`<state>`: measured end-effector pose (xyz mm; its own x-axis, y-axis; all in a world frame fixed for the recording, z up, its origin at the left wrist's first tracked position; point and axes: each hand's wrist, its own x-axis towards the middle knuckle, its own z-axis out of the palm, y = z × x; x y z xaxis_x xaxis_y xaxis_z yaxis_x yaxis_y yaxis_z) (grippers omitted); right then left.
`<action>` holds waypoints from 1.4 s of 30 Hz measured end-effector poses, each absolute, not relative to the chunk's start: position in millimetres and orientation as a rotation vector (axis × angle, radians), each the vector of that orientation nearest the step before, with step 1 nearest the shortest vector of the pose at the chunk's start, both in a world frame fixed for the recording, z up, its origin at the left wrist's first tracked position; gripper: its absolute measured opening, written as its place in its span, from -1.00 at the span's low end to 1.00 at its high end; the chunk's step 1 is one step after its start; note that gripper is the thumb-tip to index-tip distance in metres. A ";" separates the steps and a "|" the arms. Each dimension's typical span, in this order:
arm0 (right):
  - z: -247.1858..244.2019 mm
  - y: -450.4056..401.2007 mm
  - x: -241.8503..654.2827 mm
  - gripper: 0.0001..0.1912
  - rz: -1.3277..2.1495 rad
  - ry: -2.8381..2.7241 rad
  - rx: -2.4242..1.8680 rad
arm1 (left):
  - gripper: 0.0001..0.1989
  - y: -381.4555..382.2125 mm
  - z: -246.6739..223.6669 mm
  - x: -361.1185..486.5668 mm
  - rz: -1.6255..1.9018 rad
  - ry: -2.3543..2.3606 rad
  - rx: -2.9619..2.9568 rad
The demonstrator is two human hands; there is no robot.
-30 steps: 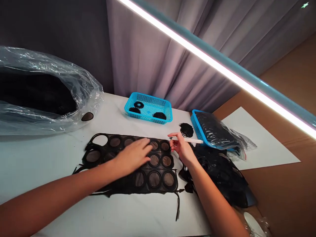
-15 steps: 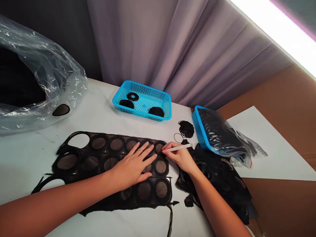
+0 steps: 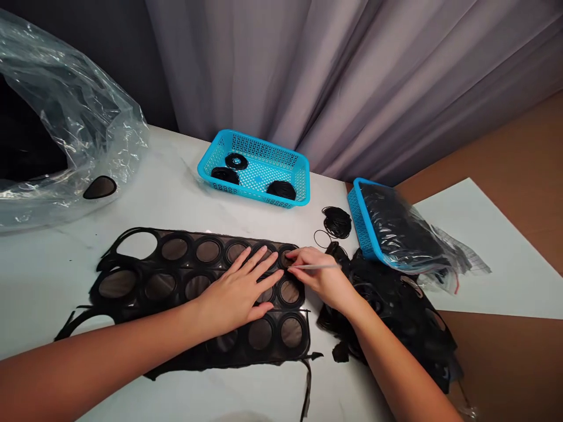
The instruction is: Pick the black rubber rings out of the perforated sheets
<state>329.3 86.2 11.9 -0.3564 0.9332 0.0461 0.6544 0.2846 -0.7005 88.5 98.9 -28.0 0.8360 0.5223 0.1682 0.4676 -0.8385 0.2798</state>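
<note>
A black sheet [image 3: 176, 274] with rows of round ring shapes and dark discs inside them lies flat on the white table. My left hand [image 3: 240, 284] presses on its right half, palm down, fingers spread. At the sheet's upper right ring, my right hand [image 3: 321, 272] pinches a thin white pen-like tool [image 3: 317, 266]. The tool's working tip is hidden by the fingers, so I cannot tell its exact kind. Two openings at the sheet's left end show the table through them.
Behind the sheet stands a blue basket [image 3: 254, 196] holding several black ring bundles. More thin black rings [image 3: 337, 223] lie right of it. A second blue basket [image 3: 363, 220] carries a bagged black pack. Black scraps [image 3: 396, 316] pile beside my right forearm; a clear plastic bag [image 3: 114, 117] sits left.
The white tool has tipped lower, with its rear end closer to my right hand. My left hand stays on the sheet. The whole view has shifted slightly.
</note>
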 end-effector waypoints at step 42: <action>5.3 11.4 311.9 -0.86 0.556 -2.098 -1.530 | -0.36 63.1 -21.3 74.9 0.301 0.557 2.754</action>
<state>311.9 11.4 5.3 -0.2588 0.9554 0.1420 0.7596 0.2921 -0.5810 74.9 63.1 -21.3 0.9022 0.4076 0.1412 0.3416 -0.8749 0.3434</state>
